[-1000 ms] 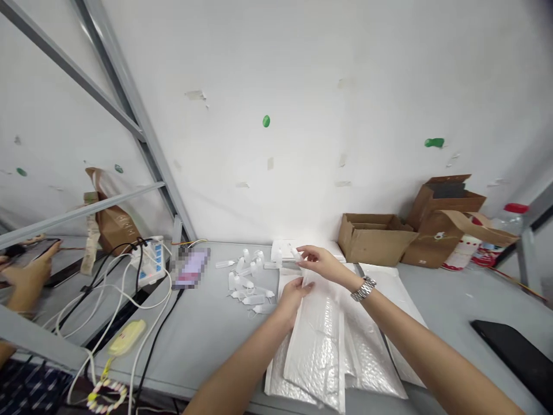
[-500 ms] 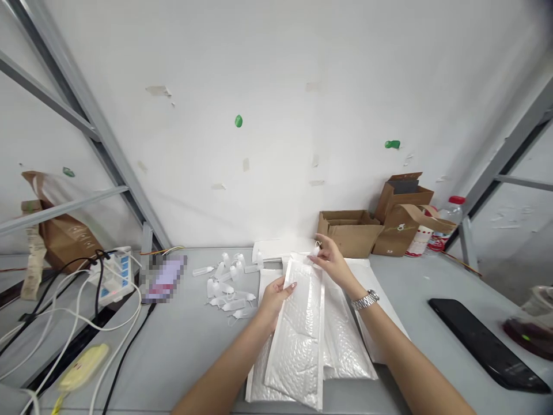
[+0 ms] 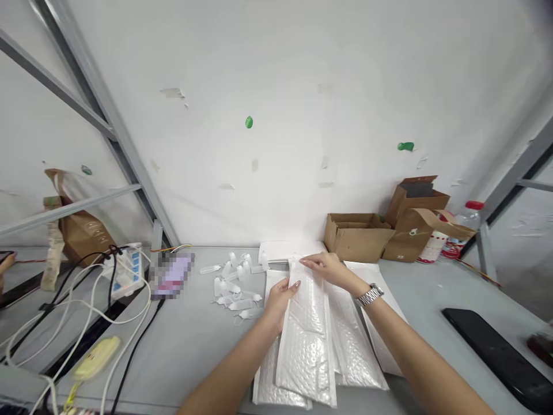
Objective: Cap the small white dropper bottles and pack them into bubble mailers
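A white bubble mailer (image 3: 306, 340) lies tilted toward me over other bubble mailers. My left hand (image 3: 281, 300) grips its left edge near the top, thumb on the front. At the top edge, my right hand (image 3: 326, 269), with a metal watch on the wrist, has its fingertips closed on the mailer's mouth. No small item shows in those fingers. More bubble mailers (image 3: 356, 351) are spread beneath and to the right. Left of my left hand lies a loose group of small translucent plastic tubes (image 3: 239, 304), some with thin loops.
Behind the mailers are an open cardboard box (image 3: 360, 242), a brown paper bag (image 3: 404, 239) and a red-capped bottle (image 3: 470, 216). A black phone-like slab (image 3: 496, 351) lies right. At left are a blurred-out phone (image 3: 175, 276), a power strip (image 3: 129, 268), cables and a yellow object (image 3: 98, 357).
My right hand has come down and left onto the mailer's mouth. The small translucent item with a loop at its fingers is out of sight. The view has shifted slightly left.
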`<state>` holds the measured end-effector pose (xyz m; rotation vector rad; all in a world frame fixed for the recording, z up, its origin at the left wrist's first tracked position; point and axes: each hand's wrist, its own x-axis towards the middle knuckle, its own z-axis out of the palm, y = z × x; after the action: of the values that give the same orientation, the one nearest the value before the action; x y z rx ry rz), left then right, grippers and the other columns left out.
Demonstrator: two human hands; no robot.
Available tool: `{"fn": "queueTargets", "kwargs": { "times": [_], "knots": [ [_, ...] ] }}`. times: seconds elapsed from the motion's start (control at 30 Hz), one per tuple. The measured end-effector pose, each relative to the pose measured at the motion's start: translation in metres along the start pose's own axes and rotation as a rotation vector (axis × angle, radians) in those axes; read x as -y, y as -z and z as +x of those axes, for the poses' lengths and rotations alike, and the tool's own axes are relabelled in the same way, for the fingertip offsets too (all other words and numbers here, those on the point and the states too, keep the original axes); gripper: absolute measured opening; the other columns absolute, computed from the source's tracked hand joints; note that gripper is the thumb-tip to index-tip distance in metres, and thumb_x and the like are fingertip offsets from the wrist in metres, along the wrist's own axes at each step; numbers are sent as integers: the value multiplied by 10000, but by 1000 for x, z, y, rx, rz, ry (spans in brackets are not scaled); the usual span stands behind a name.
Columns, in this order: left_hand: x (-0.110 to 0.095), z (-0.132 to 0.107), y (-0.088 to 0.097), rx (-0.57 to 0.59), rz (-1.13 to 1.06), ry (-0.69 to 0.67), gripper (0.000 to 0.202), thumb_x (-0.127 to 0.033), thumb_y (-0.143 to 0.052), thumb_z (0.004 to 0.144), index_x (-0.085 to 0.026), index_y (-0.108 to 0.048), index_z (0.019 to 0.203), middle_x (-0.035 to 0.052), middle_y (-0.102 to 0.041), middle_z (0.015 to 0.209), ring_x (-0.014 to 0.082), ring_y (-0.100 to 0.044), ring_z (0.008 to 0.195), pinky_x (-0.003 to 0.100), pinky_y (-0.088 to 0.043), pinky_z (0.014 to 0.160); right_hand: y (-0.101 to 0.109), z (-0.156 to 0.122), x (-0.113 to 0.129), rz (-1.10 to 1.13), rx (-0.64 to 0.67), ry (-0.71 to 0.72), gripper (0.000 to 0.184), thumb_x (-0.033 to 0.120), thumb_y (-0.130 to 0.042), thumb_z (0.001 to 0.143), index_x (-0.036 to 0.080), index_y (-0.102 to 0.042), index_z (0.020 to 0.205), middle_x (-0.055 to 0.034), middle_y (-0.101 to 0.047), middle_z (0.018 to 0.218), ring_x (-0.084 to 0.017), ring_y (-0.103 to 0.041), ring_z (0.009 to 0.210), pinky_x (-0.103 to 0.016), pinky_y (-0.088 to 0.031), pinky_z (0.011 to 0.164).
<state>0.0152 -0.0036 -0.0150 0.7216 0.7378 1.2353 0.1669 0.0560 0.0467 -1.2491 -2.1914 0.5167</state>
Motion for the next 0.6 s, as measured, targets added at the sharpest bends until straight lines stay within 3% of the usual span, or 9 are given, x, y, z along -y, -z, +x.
{"fn": "queueTargets", "kwargs": {
  "times": [0.13,0.2,0.3,0.43,0.6],
  "knots": [
    [4,0,1,-45,53,-61,372,-335,-713,597,-114,-640,887,91,-690,822,222,-630,753,323,-448,733,-4,32,29,-276,-36,-65,356,353,-318,892,197,-611,1021,-70,-651,972,-188,-562,928,-293,-362,811],
    [5,0,1,-41,84,-81,345,-326,-692,619,-117,-633,887,90,-687,849,231,-624,794,335,-443,761,-21,50,46,-293,28,-60,328,325,-327,891,188,-593,1026,-65,-642,1015,-163,-575,919,-261,-379,785],
    [6,2,1,-84,166,-114,277,-283,-669,626,-130,-631,854,83,-685,883,251,-603,875,353,-429,803,-60,72,64,-346,99,-85,344,402,-437,838,153,-585,1023,-119,-626,1040,-227,-579,933,-320,-392,768],
    [7,5,1,-176,275,-137,232,-158,-617,613,-134,-633,843,94,-679,937,270,-570,968,372,-405,859,-107,89,73,-409,129,-149,396,435,-506,791,106,-584,997,-186,-611,1024,-292,-572,948,-384,-383,765],
    [4,2,-3,-259,282,-136,298,-72,-564,599,-129,-619,886,118,-669,977,275,-563,997,369,-404,875,-130,95,71,-403,134,-175,250,290,-517,776,120,-617,930,-174,-631,992,-282,-570,956,-381,-363,779]
  ]
}}
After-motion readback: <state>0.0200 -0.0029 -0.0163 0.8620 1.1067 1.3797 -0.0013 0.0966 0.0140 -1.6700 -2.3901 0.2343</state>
